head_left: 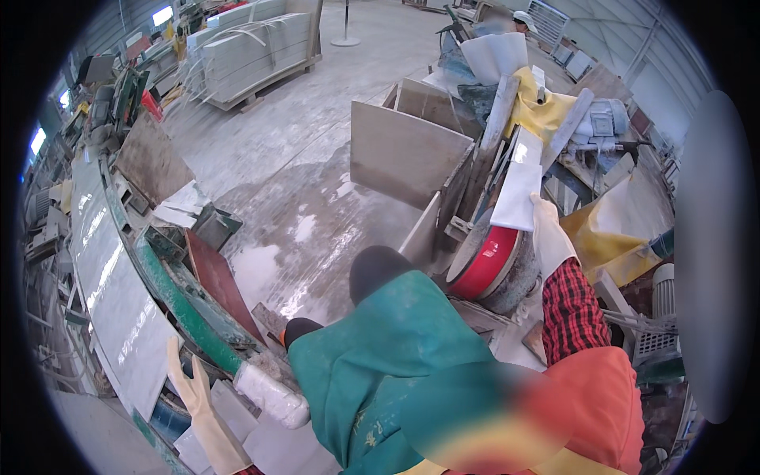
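Floor point(324, 119) open @ 11 o'clock; L hand point(192, 385) @ 8, spread by long slab point(127, 297) edge; R hand point(549, 235) @ 3 on tile point(516, 198), can't tell if pinching; its long axis pts approx 12–6.

The head fisheye looks forward and down, close above the apron point(388, 340), left hand point(194, 392) and right hand point(550, 231), with floor point(277, 138) farther off.

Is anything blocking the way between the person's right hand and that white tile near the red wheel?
Nothing visible: the right hand is right at the white tile's right edge. The red wheel shows below the tile, not between them.
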The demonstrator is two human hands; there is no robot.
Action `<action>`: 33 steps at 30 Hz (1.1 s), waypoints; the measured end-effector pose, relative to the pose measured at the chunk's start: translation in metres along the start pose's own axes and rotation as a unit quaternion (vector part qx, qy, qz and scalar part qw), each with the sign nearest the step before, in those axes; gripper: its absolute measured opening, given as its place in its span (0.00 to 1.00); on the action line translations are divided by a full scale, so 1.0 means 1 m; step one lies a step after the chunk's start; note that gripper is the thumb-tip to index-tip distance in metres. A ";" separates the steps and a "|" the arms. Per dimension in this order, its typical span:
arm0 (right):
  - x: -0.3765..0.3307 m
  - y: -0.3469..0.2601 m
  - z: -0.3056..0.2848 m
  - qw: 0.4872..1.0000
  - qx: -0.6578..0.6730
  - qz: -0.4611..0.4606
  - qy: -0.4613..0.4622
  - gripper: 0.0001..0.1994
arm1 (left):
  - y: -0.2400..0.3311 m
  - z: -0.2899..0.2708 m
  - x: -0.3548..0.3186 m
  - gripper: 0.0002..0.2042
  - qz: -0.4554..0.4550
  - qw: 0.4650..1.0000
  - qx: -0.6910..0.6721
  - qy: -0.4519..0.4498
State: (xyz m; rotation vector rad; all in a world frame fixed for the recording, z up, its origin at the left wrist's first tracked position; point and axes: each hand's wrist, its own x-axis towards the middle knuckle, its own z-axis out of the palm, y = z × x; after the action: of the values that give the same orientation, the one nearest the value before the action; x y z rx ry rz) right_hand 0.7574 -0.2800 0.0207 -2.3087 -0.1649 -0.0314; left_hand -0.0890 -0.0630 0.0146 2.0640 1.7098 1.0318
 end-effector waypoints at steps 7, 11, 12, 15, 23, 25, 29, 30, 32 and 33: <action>-0.007 -0.099 0.047 0.986 0.106 -0.123 -0.047 0.25 | 0.042 0.002 0.027 0.26 0.011 0.999 -0.036 0.025; -0.066 -0.189 0.115 0.937 0.284 -0.121 -0.162 0.24 | 0.093 0.022 0.052 0.24 0.048 0.997 -0.063 0.001; -0.082 -0.206 0.143 0.916 0.332 -0.100 -0.203 0.23 | 0.106 0.031 0.059 0.24 0.044 0.995 -0.085 -0.011; -0.197 -0.274 0.172 0.925 0.267 -0.050 -0.264 0.22 | 0.126 0.059 0.078 0.24 -0.007 0.983 -0.176 -0.051; -0.317 -0.254 0.229 0.750 0.300 0.128 -0.576 0.19 | 0.175 0.150 0.117 0.34 -0.330 0.720 -0.568 -0.225; -0.338 -0.263 0.203 0.699 0.307 0.124 -0.633 0.18 | 0.185 0.151 0.117 0.33 -0.329 0.676 -0.610 -0.249; -0.326 -0.269 0.198 0.640 0.295 0.070 -0.706 0.18 | 0.203 0.176 0.126 0.28 -0.299 0.596 -0.700 -0.255; -0.324 -0.269 0.200 0.621 0.289 0.060 -0.726 0.18 | 0.201 0.184 0.126 0.26 -0.309 0.594 -0.704 -0.236; -0.314 -0.267 0.210 0.586 0.282 0.049 -0.759 0.19 | 0.200 0.193 0.129 0.23 -0.323 0.587 -0.714 -0.203; -0.312 -0.266 0.212 0.567 0.278 0.043 -0.774 0.19 | 0.196 0.193 0.130 0.21 -0.328 0.610 -0.691 -0.207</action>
State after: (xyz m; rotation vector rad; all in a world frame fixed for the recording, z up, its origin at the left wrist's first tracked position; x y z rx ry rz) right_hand 0.4075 0.0195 0.0481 -1.0442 -0.7771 1.8335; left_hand 0.1918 0.0498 0.0430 0.4722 0.6826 0.9251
